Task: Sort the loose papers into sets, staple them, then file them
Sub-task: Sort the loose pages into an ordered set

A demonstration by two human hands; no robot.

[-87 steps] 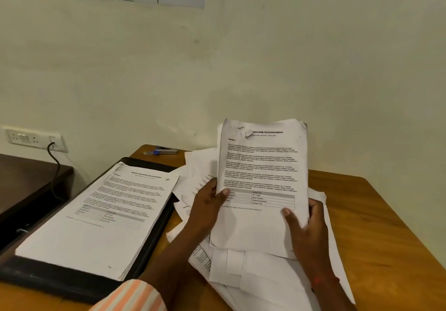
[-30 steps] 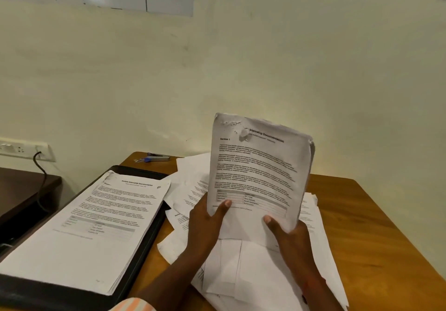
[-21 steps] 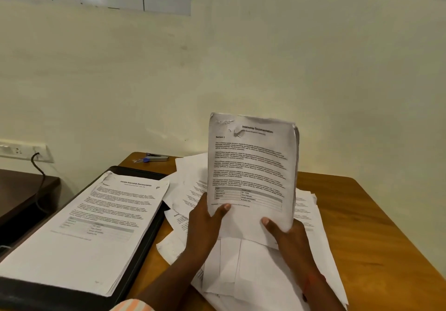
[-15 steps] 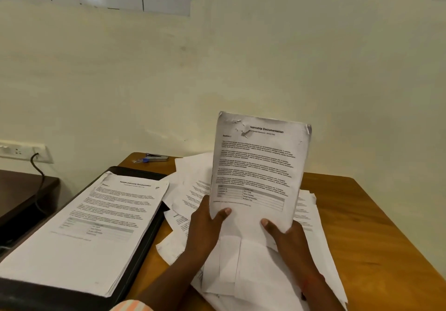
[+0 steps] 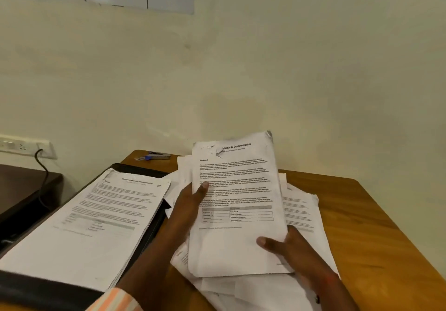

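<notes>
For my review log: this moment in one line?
stage: sorting | left hand: holds paper set | right hand: holds paper set | stapler: apart, unused

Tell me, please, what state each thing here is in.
held set, raised over the loose papers, top corners crumpled.
left hand, pinching the set's left edge.
right hand, gripping its lower right corner.
loose papers, scattered, overlapping.
folder, open, flat.
filed stack, resting in the folder.
stapler, untouched at the far corner of the table.
plug, in the socket.
</notes>
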